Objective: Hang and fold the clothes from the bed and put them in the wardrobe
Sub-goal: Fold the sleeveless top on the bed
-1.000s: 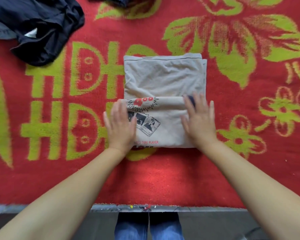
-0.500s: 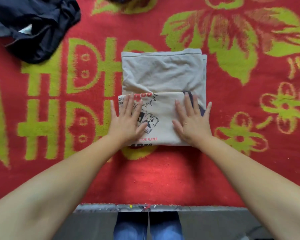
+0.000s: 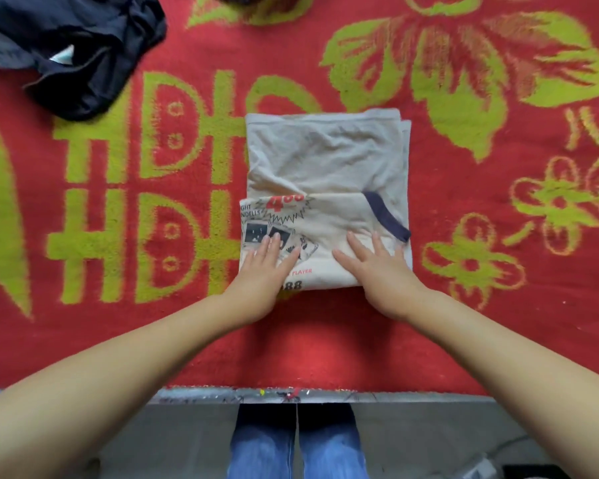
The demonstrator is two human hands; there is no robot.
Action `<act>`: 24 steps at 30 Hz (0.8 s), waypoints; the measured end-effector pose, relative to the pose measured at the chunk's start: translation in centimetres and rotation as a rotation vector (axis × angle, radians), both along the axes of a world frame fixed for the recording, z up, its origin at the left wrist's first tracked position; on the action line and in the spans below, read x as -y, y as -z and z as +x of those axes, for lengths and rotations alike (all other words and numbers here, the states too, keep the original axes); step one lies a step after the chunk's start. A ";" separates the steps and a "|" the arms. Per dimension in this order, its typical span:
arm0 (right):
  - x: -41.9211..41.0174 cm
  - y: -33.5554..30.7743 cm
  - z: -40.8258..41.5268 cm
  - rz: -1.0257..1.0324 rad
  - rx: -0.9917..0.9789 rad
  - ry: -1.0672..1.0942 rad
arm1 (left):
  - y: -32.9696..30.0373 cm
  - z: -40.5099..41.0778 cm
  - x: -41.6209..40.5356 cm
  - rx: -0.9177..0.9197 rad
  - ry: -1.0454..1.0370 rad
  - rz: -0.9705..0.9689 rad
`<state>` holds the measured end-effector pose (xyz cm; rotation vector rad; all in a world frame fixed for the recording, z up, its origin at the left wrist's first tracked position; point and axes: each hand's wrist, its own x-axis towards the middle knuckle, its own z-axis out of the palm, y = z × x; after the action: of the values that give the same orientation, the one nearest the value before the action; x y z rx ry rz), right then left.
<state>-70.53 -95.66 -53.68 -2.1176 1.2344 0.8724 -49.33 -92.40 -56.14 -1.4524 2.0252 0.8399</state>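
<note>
Both hands have slid back toward the near edge of the bed since a second ago; the navy collar band, then covered by right-hand fingers, now shows. Folded beige T-shirt sits mid-bed on the red blanket with green pattern, unmoved. Print on the near fold reads "PLAYER" in red, "88" in black, partial "GHT" / "NDELLS" at its left edge; the rest is hidden or too blurred. Left hand lies flat, fingers straight and together, on the shirt's near-left part over the printed pictures. Right hand lies flat, fingers spread, on the near-right part. Neither grips anything. Dark crumpled clothes lie at the bed's far-left corner, well apart.
</note>
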 end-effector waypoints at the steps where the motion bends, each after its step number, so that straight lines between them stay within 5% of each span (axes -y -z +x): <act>1: -0.3 -1.6 0.0 0.118 0.018 -0.019 | -1.1 0.6 -0.4 -0.045 0.007 0.148; 4: -0.2 -6.1 -0.5 0.433 0.122 -0.041 | -4.8 2.1 -1.0 -0.237 -0.038 0.513; 7: 3.0 -7.4 -1.3 0.397 0.180 0.014 | -7.1 3.7 1.7 -0.293 -0.032 0.535; 15: 12.6 -1.0 -3.5 -0.105 0.425 0.569 | -1.7 6.4 11.0 -0.485 -0.994 0.027; 19: 12.6 2.7 -2.5 -0.342 0.405 0.880 | 2.0 3.5 10.2 -0.435 -1.254 -0.367; 21: 11.2 3.2 -1.8 -0.461 0.342 0.873 | 2.2 2.4 9.1 -0.371 -1.174 -0.539; 24: 7.6 3.3 0.4 -0.616 0.294 0.477 | 2.6 0.5 6.5 -0.220 -0.582 -0.666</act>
<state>-70.12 -103.24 -56.99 -2.1188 1.8928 -0.0436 -48.84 -98.85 -58.71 -2.4958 2.1837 0.5610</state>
